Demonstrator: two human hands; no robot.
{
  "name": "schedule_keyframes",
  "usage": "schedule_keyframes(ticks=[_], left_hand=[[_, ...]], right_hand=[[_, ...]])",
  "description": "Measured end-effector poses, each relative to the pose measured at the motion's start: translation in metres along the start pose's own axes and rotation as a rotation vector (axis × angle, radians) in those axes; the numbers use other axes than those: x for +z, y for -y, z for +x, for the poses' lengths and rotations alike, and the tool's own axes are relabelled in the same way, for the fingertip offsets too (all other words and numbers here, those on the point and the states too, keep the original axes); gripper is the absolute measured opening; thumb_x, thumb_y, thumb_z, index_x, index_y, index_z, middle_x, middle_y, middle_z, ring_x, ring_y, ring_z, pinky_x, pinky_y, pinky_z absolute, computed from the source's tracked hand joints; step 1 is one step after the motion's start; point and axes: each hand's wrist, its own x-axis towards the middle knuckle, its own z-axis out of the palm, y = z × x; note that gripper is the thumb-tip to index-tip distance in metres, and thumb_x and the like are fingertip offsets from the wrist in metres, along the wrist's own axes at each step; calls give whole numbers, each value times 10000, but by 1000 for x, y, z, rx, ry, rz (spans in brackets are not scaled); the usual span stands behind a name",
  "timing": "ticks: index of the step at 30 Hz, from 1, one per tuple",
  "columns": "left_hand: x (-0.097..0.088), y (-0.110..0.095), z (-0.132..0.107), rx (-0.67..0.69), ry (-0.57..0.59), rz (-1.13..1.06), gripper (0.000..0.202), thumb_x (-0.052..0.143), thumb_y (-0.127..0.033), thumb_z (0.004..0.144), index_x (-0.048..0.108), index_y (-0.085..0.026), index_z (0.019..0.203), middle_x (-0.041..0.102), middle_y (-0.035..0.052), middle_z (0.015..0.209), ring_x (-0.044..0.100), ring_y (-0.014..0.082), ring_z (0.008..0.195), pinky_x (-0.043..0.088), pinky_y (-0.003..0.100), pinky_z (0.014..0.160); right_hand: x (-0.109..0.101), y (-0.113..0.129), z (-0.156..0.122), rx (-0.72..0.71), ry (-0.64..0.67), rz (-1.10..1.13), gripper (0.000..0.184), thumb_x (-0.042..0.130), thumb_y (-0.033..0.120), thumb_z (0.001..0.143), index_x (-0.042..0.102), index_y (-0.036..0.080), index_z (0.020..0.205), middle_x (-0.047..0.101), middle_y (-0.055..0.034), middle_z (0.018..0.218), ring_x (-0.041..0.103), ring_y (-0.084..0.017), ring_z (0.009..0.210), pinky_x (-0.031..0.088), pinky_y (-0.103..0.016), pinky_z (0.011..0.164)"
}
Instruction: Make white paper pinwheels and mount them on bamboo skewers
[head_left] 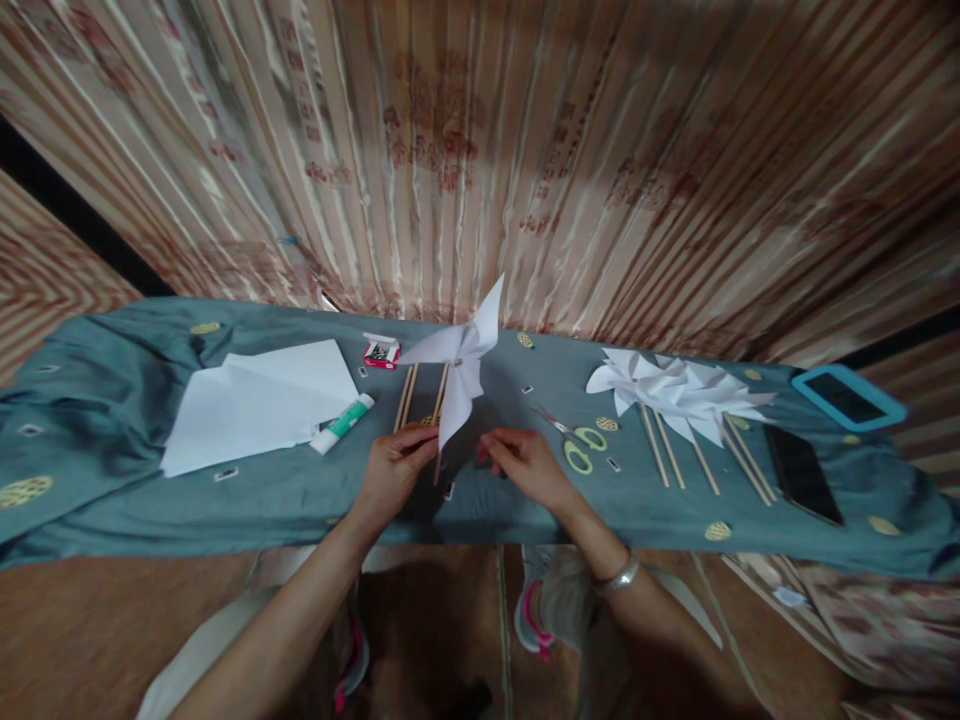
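Note:
A white paper pinwheel (466,365) on a thin wooden stick stands up above the cloth-covered table. My left hand (399,462) pinches its stick low down, just under the paper blades. To the right of the pinwheel is my right hand (523,462), apart from it, with fingers curled and thumb near the fingertips; whether anything small is between them I cannot make out. Behind my left hand lie loose wooden sticks (406,398). Scissors with yellow-green handles (577,440) rest just right of my right hand.
White paper sheets (262,405) and a glue stick (343,424) lie to the left. A small red box (382,353) sits at the back. On the right are several pinwheels (675,385), a black phone (802,472) and a blue-framed tablet (847,396). A pleated curtain (480,150) hangs behind.

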Motion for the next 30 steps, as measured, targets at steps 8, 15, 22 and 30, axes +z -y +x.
schedule_keyframes(ticks=[8, 15, 22, 30], left_hand=[[0, -4, -5, 15, 81, 78, 187, 727, -367, 607, 767, -197, 673, 694, 37, 710, 616, 190, 711, 477, 261, 661], [2, -4, -9, 47, 223, 117, 167, 698, -343, 655, 777, -210, 717, 690, 42, 733, 607, 174, 688, 472, 244, 626], [4, -5, -11, 67, 299, 126, 169, 676, -329, 701, 780, -201, 740, 671, 50, 723, 592, 163, 671, 455, 248, 628], [5, -6, -14, 87, 332, 115, 164, 668, -318, 722, 775, -195, 734, 664, 59, 740, 579, 157, 660, 450, 241, 604]], right_hand=[[-35, 16, -1, -408, -634, -524, 438, 396, 211, 923, 460, 217, 1356, 502, -137, 1374, 514, -260, 1213, 415, -474, 1001], [-47, 27, -3, -504, -645, -893, 745, 321, 26, 874, 125, 393, 1491, 133, -71, 1578, 139, -338, 1451, 280, -645, 1051], [-56, 37, -6, -488, -675, -934, 760, 352, 36, 875, 102, 405, 1491, 66, -46, 1593, 99, -368, 1452, 255, -671, 1052], [-63, 38, -9, -457, -664, -893, 714, 302, 15, 878, 197, 370, 1488, 69, -30, 1602, 85, -337, 1461, 265, -632, 1066]])
